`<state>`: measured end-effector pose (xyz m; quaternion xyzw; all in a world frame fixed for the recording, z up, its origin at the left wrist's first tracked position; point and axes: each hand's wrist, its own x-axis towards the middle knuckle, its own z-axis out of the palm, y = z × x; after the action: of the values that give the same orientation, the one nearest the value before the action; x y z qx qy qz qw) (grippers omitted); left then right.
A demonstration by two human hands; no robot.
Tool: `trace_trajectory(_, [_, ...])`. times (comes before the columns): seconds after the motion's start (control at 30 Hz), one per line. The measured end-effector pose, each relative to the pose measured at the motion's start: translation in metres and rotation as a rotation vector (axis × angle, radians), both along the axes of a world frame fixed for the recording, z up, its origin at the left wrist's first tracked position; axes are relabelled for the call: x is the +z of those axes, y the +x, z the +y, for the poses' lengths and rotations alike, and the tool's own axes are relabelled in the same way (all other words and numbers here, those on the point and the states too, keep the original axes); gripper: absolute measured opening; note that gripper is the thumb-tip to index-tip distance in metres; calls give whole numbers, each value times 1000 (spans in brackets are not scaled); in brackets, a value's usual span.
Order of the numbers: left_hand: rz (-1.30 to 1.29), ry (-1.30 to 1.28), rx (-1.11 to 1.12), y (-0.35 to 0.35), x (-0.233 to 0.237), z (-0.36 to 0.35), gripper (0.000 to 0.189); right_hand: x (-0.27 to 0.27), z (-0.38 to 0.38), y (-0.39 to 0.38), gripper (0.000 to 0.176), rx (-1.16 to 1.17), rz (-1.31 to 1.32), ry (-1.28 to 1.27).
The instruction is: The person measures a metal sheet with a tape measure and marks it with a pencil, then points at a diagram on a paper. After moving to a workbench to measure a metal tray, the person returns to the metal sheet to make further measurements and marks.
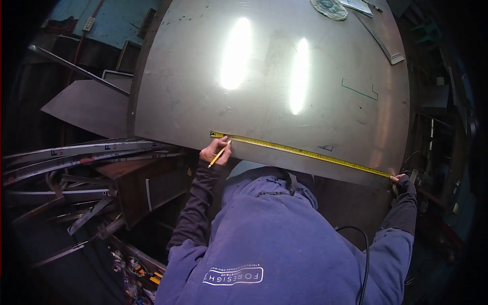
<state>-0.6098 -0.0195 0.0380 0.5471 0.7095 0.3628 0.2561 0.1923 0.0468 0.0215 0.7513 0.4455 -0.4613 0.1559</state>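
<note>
A yellow tape measure point(305, 153) lies stretched across the metal sheet point(193, 86), close to its near edge. Its hooked end is on the left, beside my left hand point(216, 151). That hand is closed around a yellow pencil point(217, 156), with its fingertips at the tape's lower edge. At the sheet's right corner, my right hand point(401, 180) pinches the other end of the tape; the case is partly hidden by the hand. A small dark mark point(326, 148) shows beside the tape, and a green drawn outline point(360, 89) is farther up on the right.
A round disc point(329, 8), papers point(358, 5) and a long metal piece point(378, 38) lie at the far right of the sheet. Metal strips point(76, 152) and a brown box point(147, 188) stand left. A black cable point(367, 254) runs by my right arm.
</note>
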Motion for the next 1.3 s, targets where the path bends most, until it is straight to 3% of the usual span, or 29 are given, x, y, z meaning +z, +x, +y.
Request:
trace_trajectory(0.17, [15, -40, -2, -3, 9, 5, 14, 9, 3, -6, 35, 14, -42, -10])
trace_trajectory(0.23, [228, -340, -195, -11, 24, 13, 15, 5, 0, -1, 36, 37, -74, -19])
trace_trajectory(0.27, [192, -238, -200, -12, 23, 14, 13, -27, -6, 38, 37, 14, -8, -3])
trace_trajectory(0.4, [-22, -203, -70, -8, 26, 21, 14, -19, -5, 25, 38, 21, -10, 39])
trace_trajectory(0.83, [-11, -187, -62, -7, 26, 19, 13, -9, -4, 8, 36, 50, -61, 33])
trace_trajectory(0.9, [327, -525, -382, -11, 45, 28, 15, -6, -3, 8, 35, -21, -17, 19])
trace_trajectory(0.93, [298, -633, -375, -6, 58, 36, 16, -8, -1, 9, 35, -22, -17, 25])
trace_trajectory(1.0, [173, -495, -394, -25, 33, 35, 16, -15, -6, 16, 35, 168, -101, 86])
trace_trajectory(1.07, [-49, -320, -431, -35, 25, 33, 18, 0, -9, -5, 40, 131, -114, 88])
trace_trajectory(1.1, [-31, -300, -408, -30, 38, 34, 19, 13, -6, -17, 45, 117, -121, 85])
trace_trajectory(1.2, [-17, -65, -205, -25, 31, 26, 14, 0, -9, -12, 41, 198, -144, 139])
trace_trajectory(1.23, [-148, -4, -95, -21, 18, 23, 13, -2, -8, -10, 42, 233, -172, 127])
trace_trajectory(1.3, [-89, 46, 4, -3, 32, 21, 12, 6, -8, -24, 44, 291, -287, 149])
